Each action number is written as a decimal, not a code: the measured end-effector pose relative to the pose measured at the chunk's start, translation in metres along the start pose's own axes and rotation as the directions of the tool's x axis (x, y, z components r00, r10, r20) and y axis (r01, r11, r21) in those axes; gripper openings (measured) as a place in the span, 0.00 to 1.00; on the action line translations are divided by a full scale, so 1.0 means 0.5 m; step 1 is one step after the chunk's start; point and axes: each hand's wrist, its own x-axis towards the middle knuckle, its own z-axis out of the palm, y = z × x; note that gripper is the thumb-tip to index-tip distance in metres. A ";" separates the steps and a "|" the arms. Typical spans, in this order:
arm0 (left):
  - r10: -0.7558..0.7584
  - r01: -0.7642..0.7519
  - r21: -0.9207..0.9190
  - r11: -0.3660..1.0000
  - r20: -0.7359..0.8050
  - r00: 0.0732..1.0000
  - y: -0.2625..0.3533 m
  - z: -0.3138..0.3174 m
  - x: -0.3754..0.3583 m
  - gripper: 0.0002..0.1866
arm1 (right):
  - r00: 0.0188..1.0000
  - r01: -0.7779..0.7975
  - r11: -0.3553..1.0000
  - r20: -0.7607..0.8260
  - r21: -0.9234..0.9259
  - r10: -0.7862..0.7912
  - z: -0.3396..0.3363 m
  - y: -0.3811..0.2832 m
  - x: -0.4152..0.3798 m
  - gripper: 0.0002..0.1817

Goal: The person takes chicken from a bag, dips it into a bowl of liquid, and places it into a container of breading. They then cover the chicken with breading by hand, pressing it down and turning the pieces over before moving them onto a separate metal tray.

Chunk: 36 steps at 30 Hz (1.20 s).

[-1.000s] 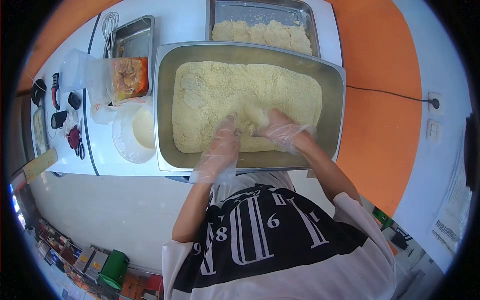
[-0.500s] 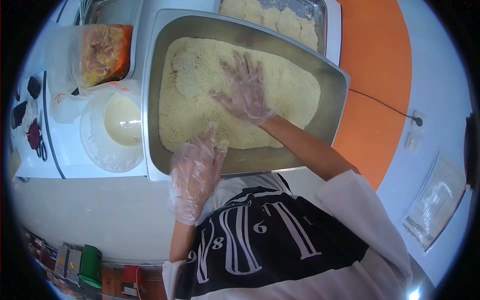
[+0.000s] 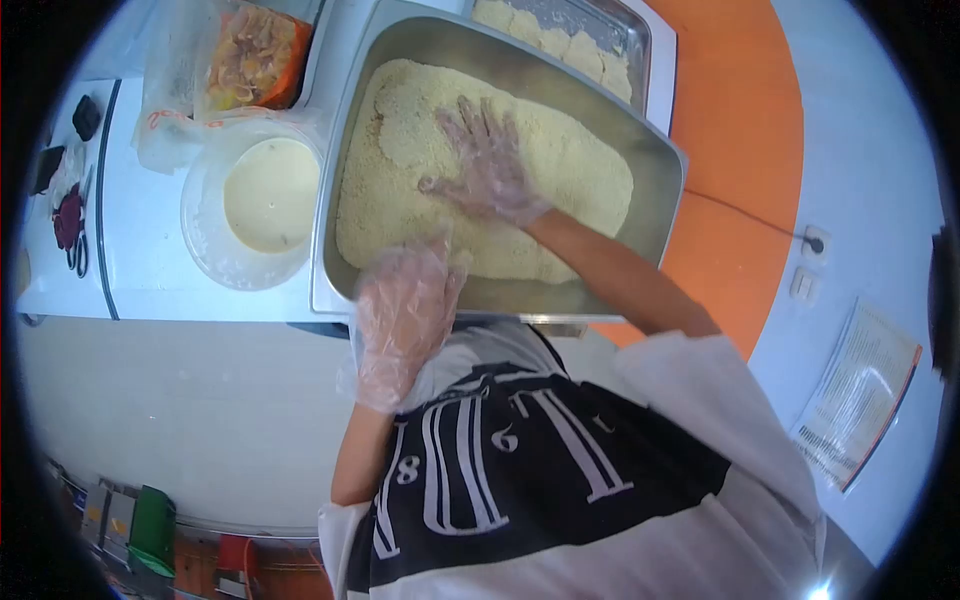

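A deep metal pan [image 3: 345, 130] holds a bed of pale yellow crumbs [image 3: 580, 180]. My right hand [image 3: 492, 170], in a clear plastic glove, lies flat on the crumbs with its fingers spread. At the pan's near left side is my left hand [image 3: 405, 305], also in a clear glove. Its fingers reach over the near wall to the edge of the crumbs, stretched out and slightly blurred, with nothing visible in them. Whether anything lies beneath my palms is hidden.
Left of the pan stands a bowl [image 3: 205, 235] of cream-coloured batter [image 3: 270, 195]. Behind it is a plastic bag of raw meat pieces [image 3: 255, 60]. A metal tray [image 3: 640, 50] with crumb-coated pieces [image 3: 550, 40] sits at the back. Scissors [image 3: 78, 258] lie far left.
The view has shifted, so the pan and bowl appear higher and slightly to the right. My right hand stays spread on the crumbs. My left hand has moved slightly at the near edge.
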 end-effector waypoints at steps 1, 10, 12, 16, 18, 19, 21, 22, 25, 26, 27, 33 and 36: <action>-0.011 0.011 0.029 1.000 0.014 1.000 0.002 0.001 -0.004 0.26 | 1.000 -0.008 1.000 -0.006 0.004 0.009 0.007 0.002 -0.008 0.63; -0.018 0.016 0.044 0.999 0.053 0.998 0.006 -0.012 0.013 0.28 | 0.996 0.068 0.997 0.067 -0.022 -0.067 0.009 0.048 -0.131 0.57; -0.045 0.042 0.031 0.999 0.107 0.993 0.003 -0.010 0.032 0.28 | 0.997 0.057 0.997 0.055 -0.044 -0.054 0.024 0.057 -0.123 0.55; -0.044 0.036 0.079 0.996 0.092 0.995 0.010 -0.009 0.030 0.27 | 0.997 0.068 0.998 -0.033 -0.003 -0.068 0.024 0.055 -0.133 0.53; -0.034 0.029 0.071 0.997 0.074 0.997 0.014 -0.011 0.023 0.25 | 0.994 0.096 0.995 -0.063 0.022 -0.094 0.023 0.053 -0.131 0.50; -0.042 0.036 0.073 0.997 0.087 0.995 0.015 -0.011 0.019 0.26 | 0.992 0.095 0.995 -0.080 0.017 -0.093 0.019 0.052 -0.126 0.50; -0.062 0.056 0.072 0.996 0.091 0.994 0.012 -0.017 0.021 0.27 | 0.995 0.006 0.990 -0.098 0.138 0.007 0.019 0.054 -0.108 0.46; -0.050 0.044 0.073 0.996 0.083 0.995 0.011 -0.022 0.020 0.27 | 0.996 0.016 0.990 -0.085 0.138 -0.004 0.028 0.043 -0.082 0.46; -0.030 0.028 0.051 0.998 0.040 0.999 0.012 -0.019 0.007 0.26 | 0.960 -0.202 0.974 -0.176 0.105 0.218 0.064 -0.001 -0.045 0.44; -0.001 0.004 0.062 0.998 -0.045 0.999 0.008 -0.010 0.012 0.26 | 0.959 -0.185 0.976 -0.195 0.115 0.205 0.057 -0.001 -0.036 0.44; -0.014 0.016 0.057 0.998 -0.030 0.999 0.011 -0.003 0.004 0.26 | 0.955 -0.180 0.975 -0.216 0.132 0.205 0.054 -0.009 -0.039 0.43; -0.047 0.046 0.074 0.996 0.015 0.999 0.017 -0.010 0.013 0.25 | 0.943 -0.187 0.963 -0.241 0.194 0.232 0.052 -0.014 -0.051 0.44; 0.066 -0.049 0.129 0.990 -0.139 0.988 0.001 -0.010 0.010 0.23 | 0.961 -0.117 0.956 -0.210 0.268 0.177 0.057 0.013 -0.068 0.42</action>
